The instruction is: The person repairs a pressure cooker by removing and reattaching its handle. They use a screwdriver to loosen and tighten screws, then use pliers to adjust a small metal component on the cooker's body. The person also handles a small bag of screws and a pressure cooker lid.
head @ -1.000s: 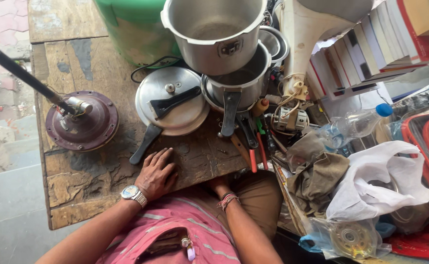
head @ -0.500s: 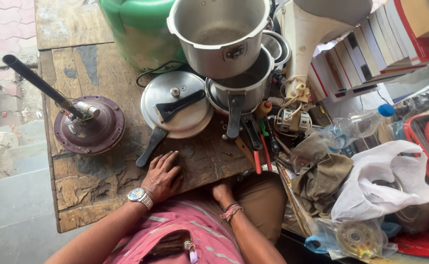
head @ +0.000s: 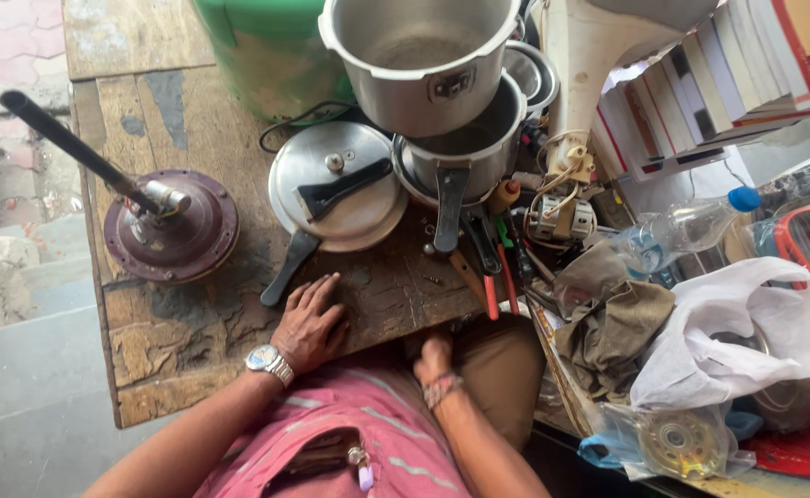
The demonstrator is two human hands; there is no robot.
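Workbench: a worn wooden table (head: 183,323) with flaking paint takes up the left and middle of the view.
Green drum: a large green container (head: 266,46) stands at the far edge of the table.
Cookers: two aluminium pressure cooker pots (head: 432,65) are stacked, the upper one tilted on the lower; both stand right of the lid.
Fan motor: a maroon ceiling fan motor (head: 172,231) lies on the left part of the table, its dark rod pointing up-left.
Cooker lid: a round metal pressure cooker lid (head: 336,184) with a black handle lies flat just beyond the left hand, its long handle reaching down towards the fingers.
Plastic bag: a white bag (head: 727,341) lies among cloth and clutter at the right.
Left hand: the left hand (head: 311,325), wristwatch on the wrist, rests palm down on the table with fingers spread, holding nothing.
Right hand: the right hand (head: 434,355) is at the near table edge, partly tucked under it; its grip cannot be told.
Pliers: red-handled pliers (head: 497,286) lie near the right hand.
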